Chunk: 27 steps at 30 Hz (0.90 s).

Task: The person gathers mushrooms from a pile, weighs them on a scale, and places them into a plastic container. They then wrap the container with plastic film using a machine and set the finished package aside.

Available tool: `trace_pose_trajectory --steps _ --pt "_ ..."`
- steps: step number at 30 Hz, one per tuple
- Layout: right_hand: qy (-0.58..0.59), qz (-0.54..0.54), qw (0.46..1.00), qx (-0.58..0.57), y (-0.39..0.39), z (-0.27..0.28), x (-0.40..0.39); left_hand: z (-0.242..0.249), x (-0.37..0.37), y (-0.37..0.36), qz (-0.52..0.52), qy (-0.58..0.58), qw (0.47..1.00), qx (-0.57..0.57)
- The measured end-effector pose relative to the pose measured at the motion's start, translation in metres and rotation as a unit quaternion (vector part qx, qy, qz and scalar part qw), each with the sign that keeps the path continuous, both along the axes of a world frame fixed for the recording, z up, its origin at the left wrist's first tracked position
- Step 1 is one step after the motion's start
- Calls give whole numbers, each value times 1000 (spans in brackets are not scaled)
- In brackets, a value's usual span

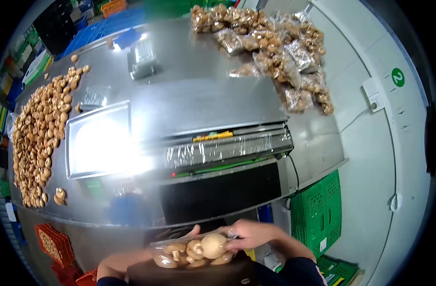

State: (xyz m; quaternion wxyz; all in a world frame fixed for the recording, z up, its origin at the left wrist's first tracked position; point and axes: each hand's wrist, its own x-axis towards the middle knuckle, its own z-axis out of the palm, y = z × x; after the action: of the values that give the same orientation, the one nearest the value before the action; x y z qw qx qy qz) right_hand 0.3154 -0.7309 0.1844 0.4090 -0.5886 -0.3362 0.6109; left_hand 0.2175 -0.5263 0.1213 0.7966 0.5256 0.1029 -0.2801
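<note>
Grasped btwn L hand [195,231] & R hand [251,233]: clear mushroom bag [194,250], nr table [315,143] edge.

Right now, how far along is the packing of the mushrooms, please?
The many wrapped packs piled at far right look done. The left hand and right hand hold one clear pack; I cannot tell whether it is sealed. The large loose heap at left seems left to pack.

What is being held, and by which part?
A clear-wrapped pack of mushrooms: the right hand grips its right end; the left hand, mostly hidden, is behind it.
</note>
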Motion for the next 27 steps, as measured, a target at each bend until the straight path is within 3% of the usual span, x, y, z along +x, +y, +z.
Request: trace_pose_trajectory --steps 3,5,6,8,9,11,12,13,14,16,17,19,21,23,27 --pt "173 -128 976 -43 14 -45 -11 0 -14 18 87 104 991 -3" --pt "55 -189 979 -51 18 -43 13 4 -25 39 166 155 974 1" --pt "29 -258 954 -148 29 -9 34 8 -31 55 207 174 963 5" --pt "-106 -357 927 -42 18 19 88 9 -44 98 296 48 953 47" --pt "-127 -445 884 74 15 33 114 8 -53 130 340 -32 937 80" --pt "-71 -565 751 334 20 52 163 -3 -80 190 447 -61 852 265" --pt "-54 -592 695 404 29 61 177 -7 -93 220 497 -59 807 315" --pt "-107 -682 611 388 65 78 174 -11 -107 245 539 -56 760 358" --pt "-116 -665 640 367 77 69 178 -19 -123 267 508 -97 678 523" --pt "-145 -631 692 319 88 36 174 -21 -140 300 510 -57 632 580" --pt "-161 -599 743 250 106 19 165 -22 -149 316 510 -35 609 606" --pt "-166 -547 813 114 170 13 125 -62 -174 374 469 -2 608 640" --pt "-180 -500 843 84 238 7 92 -107 -201 431 423 19 615 665" --pt "-203 -435 876 54 309 13 61 -120 -211 465 349 56 608 711" --pt "-278 -230 933 -2 437 9 21 -133 -219 540 351 7 591 726"
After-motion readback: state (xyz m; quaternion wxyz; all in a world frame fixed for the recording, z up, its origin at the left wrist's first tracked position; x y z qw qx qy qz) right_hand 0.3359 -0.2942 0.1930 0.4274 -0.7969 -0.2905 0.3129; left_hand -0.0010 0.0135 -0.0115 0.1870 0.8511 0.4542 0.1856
